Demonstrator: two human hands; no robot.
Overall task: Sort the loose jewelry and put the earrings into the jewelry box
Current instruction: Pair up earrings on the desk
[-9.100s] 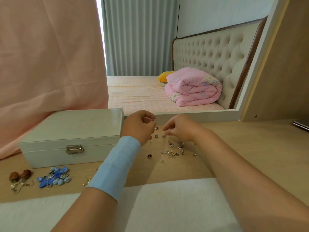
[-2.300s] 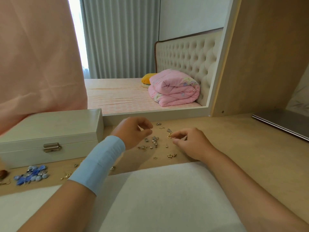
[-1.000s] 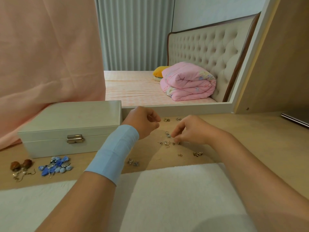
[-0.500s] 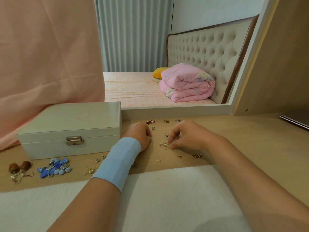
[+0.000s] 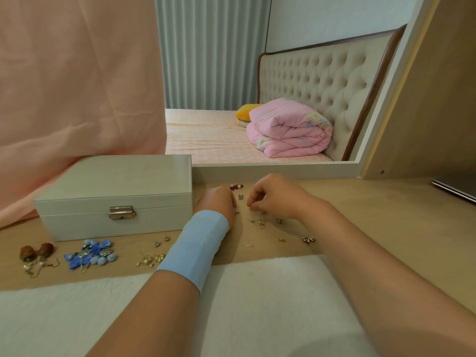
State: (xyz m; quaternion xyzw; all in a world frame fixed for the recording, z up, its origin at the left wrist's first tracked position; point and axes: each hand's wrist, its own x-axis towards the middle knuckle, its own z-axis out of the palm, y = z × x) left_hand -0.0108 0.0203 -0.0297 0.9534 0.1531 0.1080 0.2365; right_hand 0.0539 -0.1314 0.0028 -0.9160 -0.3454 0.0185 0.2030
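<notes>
Since a second ago the left hand [image 5: 219, 204] has come down from a raised fist to rest on the table [image 5: 373, 228], while the right hand [image 5: 278, 197] has stayed low over the scatter. The two hands probably work this close together because the pieces are tiny: one can gather while the other picks.

The left hand lies knuckles up, fingers curled under, its wrist in a blue band [image 5: 198, 243]. A small earring [image 5: 237, 210] shows right at its fingertips, but it cannot be told whether the hand holds anything. The right hand arches over with thumb and forefinger drawn into a narrow pinch, tips down at the table. Whether a piece sits between them cannot be told either.

The loose earrings [image 5: 260, 222] lie just to the near side of that pinch, with a few more beyond both sets of knuckles. The jewelry box [image 5: 116, 181] stands just left of the left hand, lid down and clasp [image 5: 121, 212] closed. Sorted clusters, among them blue flower pieces [image 5: 92, 253], lie further left of that wrist.
</notes>
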